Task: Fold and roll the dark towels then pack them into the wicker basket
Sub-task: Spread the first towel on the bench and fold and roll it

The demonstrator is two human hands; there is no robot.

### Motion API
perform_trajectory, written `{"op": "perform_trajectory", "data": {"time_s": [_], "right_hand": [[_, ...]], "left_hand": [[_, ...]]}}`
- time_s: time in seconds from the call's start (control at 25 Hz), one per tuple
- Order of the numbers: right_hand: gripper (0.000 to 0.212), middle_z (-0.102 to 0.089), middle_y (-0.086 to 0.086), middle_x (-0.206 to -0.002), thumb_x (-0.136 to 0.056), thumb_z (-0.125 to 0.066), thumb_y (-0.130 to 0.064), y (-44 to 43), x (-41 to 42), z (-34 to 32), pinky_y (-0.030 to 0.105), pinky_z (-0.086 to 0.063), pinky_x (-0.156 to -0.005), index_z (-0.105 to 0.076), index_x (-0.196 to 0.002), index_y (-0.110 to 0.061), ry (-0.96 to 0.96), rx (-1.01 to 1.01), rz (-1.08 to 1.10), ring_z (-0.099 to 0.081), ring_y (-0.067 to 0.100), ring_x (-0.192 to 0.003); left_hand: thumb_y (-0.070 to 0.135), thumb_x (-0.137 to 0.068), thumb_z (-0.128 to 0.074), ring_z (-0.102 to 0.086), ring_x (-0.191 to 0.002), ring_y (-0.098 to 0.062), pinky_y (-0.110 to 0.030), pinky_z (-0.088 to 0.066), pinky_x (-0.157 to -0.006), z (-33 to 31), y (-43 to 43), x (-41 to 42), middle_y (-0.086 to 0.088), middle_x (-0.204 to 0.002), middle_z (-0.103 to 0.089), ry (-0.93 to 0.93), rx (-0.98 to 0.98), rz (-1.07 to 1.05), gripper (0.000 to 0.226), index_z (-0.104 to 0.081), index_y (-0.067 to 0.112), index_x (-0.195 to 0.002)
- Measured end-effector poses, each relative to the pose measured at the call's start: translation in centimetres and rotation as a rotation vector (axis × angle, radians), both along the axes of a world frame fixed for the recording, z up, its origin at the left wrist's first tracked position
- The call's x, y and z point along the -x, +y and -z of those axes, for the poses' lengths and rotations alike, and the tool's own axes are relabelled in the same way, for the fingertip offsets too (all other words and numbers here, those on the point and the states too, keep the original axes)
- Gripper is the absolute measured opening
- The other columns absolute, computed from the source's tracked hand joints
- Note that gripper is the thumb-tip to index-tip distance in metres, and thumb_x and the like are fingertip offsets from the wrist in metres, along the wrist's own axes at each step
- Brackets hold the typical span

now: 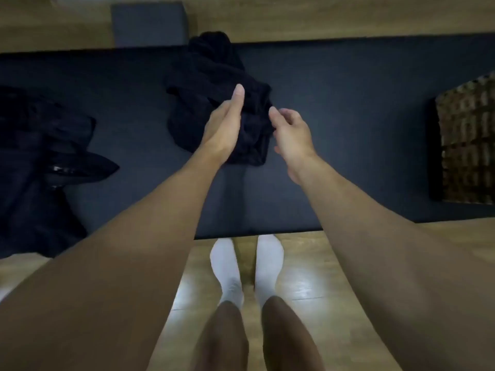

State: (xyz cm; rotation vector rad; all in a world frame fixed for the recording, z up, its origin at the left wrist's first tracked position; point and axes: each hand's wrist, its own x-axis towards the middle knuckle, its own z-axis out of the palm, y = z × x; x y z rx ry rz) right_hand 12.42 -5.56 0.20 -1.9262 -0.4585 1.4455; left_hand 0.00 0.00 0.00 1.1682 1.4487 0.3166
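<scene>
- Between and just beyond the two hands, in the head view, a crumpled dark towel (pixel 211 84) lies in a loose heap on the dark surface (pixel 348 116), its far end reaching the surface's back edge.
- The left hand (pixel 225 127) is seen edge-on over the near part of the towel, fingers straight and held together, pointing away from the person; I cannot tell whether it rests on the cloth or is just above it.
- The right hand (pixel 293 135) is at the towel's right edge, its fingers loosely curled, with no cloth seen between fingers and thumb; whether the fingertips touch the towel cannot be told.
- Well to the right of the right hand, a wicker basket (pixel 468 145) stands on the surface, cut off by the picture's edge.
- Well to the left of the left hand lies a pile of dark cloth (pixel 45 156), partly hanging over the near edge.
- Beyond the hands, past the surface, a dark box (pixel 150 22) stands on the wooden floor (pixel 308 277).
- Below the forearms, feet in white socks (pixel 227 269) stand on that floor, close against the surface's near edge.
</scene>
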Motion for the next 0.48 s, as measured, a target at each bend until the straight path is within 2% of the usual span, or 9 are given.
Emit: {"op": "perform_trajectory", "data": {"time_s": [0.08,0.12,0.2,0.28,0.32,0.36,0.4,0.48], "right_hand": [[0.048,-0.05,-0.01,-0.126,-0.101,-0.049,-0.039,1.5,0.0,3.8,0.036,-0.044,-0.106,-0.041,-0.144,-0.019,-0.061,0.037,0.015,-0.048,0.008,-0.111],[0.047,-0.049,-0.01,-0.122,-0.101,-0.048,-0.037,2.2,-0.1,6.0,0.036,-0.045,-0.106,-0.041,-0.144,-0.018,-0.076,0.051,0.017,-0.048,0.008,-0.11],[0.046,-0.051,-0.008,-0.125,-0.101,-0.049,-0.034,3.8,0.2,10.2,0.037,-0.047,-0.104,-0.041,-0.143,-0.017,-0.075,0.074,0.031,-0.051,0.011,-0.112],[0.044,-0.054,-0.003,-0.133,-0.1,-0.05,-0.03,4.9,0.2,13.4,0.039,-0.05,-0.101,-0.043,-0.142,-0.018,-0.117,0.076,0.031,-0.055,0.016,-0.116],[0.044,-0.054,-0.001,-0.135,-0.1,-0.051,-0.027,5.5,0.3,14.9,0.038,-0.051,-0.099,-0.043,-0.142,-0.018,-0.144,0.07,0.035,-0.056,0.017,-0.116],[0.044,-0.055,0.0,-0.134,-0.099,-0.053,-0.023,5.9,0.3,16.1,0.036,-0.051,-0.099,-0.043,-0.141,-0.018,-0.171,0.075,0.024,-0.056,0.017,-0.115],[0.045,-0.055,0.0,-0.133,-0.098,-0.055,-0.021,6.3,0.2,17.3,0.034,-0.05,-0.099,-0.043,-0.142,-0.019,-0.186,0.069,0.022,-0.056,0.017,-0.114],[0.05,-0.059,-0.003,-0.122,-0.097,-0.058,-0.021,6.7,0.3,18.5,0.031,-0.05,-0.097,-0.041,-0.144,-0.021,-0.159,0.043,0.028,-0.058,0.015,-0.11]], "left_hand": [[0.066,-0.098,-0.025,-0.055,-0.093,-0.009,-0.028,-0.043,-0.083,3.5,1.5,-1.2,0.016,-0.09,-0.053,0.071,-0.016,0.081,0.048,-0.052,0.027,-0.096],[0.065,-0.098,-0.027,-0.056,-0.095,-0.009,-0.026,-0.042,-0.083,5.6,2.3,-1.8,0.015,-0.094,-0.055,0.115,-0.031,0.149,0.049,-0.055,0.025,-0.1],[0.059,-0.1,-0.032,-0.054,-0.117,-0.015,-0.026,-0.04,-0.092,9.7,3.9,-2.9,0.004,-0.125,-0.057,0.194,-0.087,0.288,0.052,-0.057,0.02,-0.124],[0.048,-0.102,-0.043,-0.036,-0.14,-0.021,-0.031,-0.032,-0.11,12.5,5.8,-3.9,-0.006,-0.156,-0.033,0.299,-0.174,0.433,0.06,-0.033,0.016,-0.151],[0.042,-0.101,-0.049,-0.032,-0.144,-0.023,-0.034,-0.029,-0.114,13.4,6.7,-4.4,-0.008,-0.16,-0.026,0.343,-0.189,0.491,0.065,-0.023,0.016,-0.155],[0.037,-0.1,-0.053,-0.034,-0.142,-0.026,-0.037,-0.031,-0.115,14.6,7.5,-4.6,-0.009,-0.159,-0.027,0.403,-0.196,0.531,0.068,-0.021,0.016,-0.155],[0.033,-0.098,-0.057,-0.041,-0.137,-0.027,-0.04,-0.036,-0.112,15.5,8.1,-4.6,-0.01,-0.154,-0.036,0.463,-0.208,0.564,0.065,-0.027,0.017,-0.153],[0.029,-0.096,-0.062,-0.057,-0.116,-0.027,-0.041,-0.048,-0.1,16.6,8.7,-4.6,-0.009,-0.133,-0.056,0.532,-0.233,0.579,0.045,-0.05,0.016,-0.137]]}}
